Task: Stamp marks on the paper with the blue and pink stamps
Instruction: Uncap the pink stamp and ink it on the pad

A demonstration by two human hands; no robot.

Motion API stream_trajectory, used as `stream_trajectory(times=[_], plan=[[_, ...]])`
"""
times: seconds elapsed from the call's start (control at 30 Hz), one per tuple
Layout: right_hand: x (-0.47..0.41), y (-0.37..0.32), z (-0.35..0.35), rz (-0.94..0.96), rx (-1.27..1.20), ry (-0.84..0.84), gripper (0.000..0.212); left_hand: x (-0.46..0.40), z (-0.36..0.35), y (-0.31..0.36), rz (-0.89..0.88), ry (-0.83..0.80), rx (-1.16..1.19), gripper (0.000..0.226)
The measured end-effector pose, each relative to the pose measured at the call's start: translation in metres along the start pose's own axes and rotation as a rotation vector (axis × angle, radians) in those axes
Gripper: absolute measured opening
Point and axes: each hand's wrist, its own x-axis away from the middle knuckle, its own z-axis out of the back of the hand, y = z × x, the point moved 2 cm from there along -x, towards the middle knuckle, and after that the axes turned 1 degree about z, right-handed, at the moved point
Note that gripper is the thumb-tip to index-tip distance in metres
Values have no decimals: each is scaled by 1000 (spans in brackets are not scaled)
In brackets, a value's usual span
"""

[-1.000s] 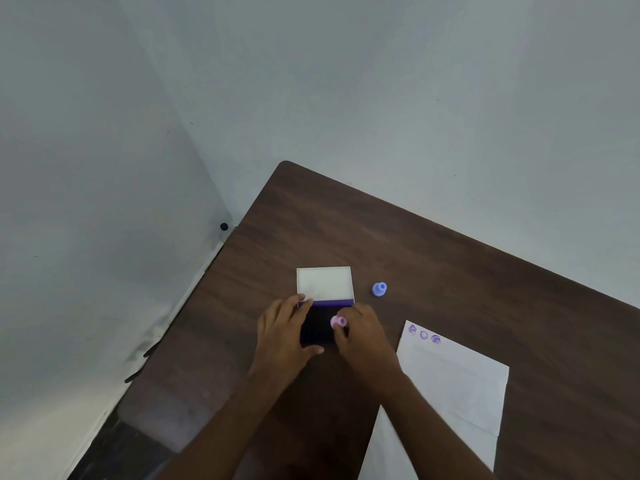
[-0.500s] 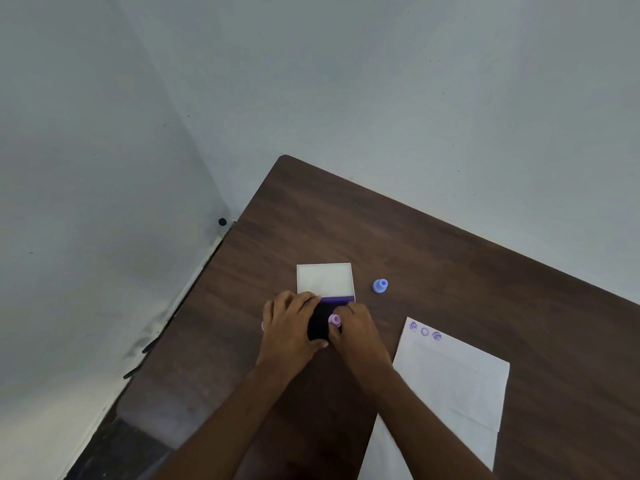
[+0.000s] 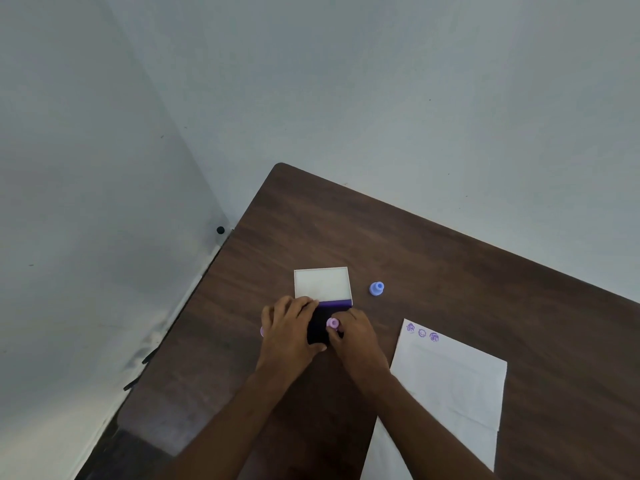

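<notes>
A small pink stamp [image 3: 332,323] stands on the dark pad of an open ink pad [image 3: 320,329], pinched by the fingers of my right hand [image 3: 356,341]. My left hand [image 3: 289,332] lies over the pad's left side and holds it down. The pad's white lid [image 3: 322,285] is folded back behind it. The blue stamp [image 3: 376,288] stands upright on the table, to the right of the lid, untouched. The white paper [image 3: 450,386] lies to the right of my right hand and carries three purple marks [image 3: 421,332] along its top edge.
The dark wooden table [image 3: 450,258] stands in a corner, with grey walls behind and to the left. Its left edge runs close to my left hand. A sliver of something pink [image 3: 262,330] shows beside my left hand. A second white sheet [image 3: 384,452] lies at the bottom.
My left hand slid further over the ink pad and pressed down on it. My right hand stayed on the pad with the pink stamp.
</notes>
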Motion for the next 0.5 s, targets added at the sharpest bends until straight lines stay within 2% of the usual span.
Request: stream_trajectory(times=[0.2, 0.27, 0.37, 0.43, 0.5], plan=[[-2, -8, 6, -81, 0, -64, 31, 1, 3, 4, 13, -25, 12, 80], [1, -8, 13, -149, -88, -13, 31, 2, 6, 7, 34, -42, 61, 77], [14, -2, 30, -333, -628, 186, 22, 4, 17, 13, 97, -8, 227, 61], [23, 3, 40, -507, -1066, 145, 17, 5, 27, 19, 120, 50, 358, 47], [34, 4, 50, -542, -1419, 75, 19, 8, 38, 28, 107, 96, 465, 37]])
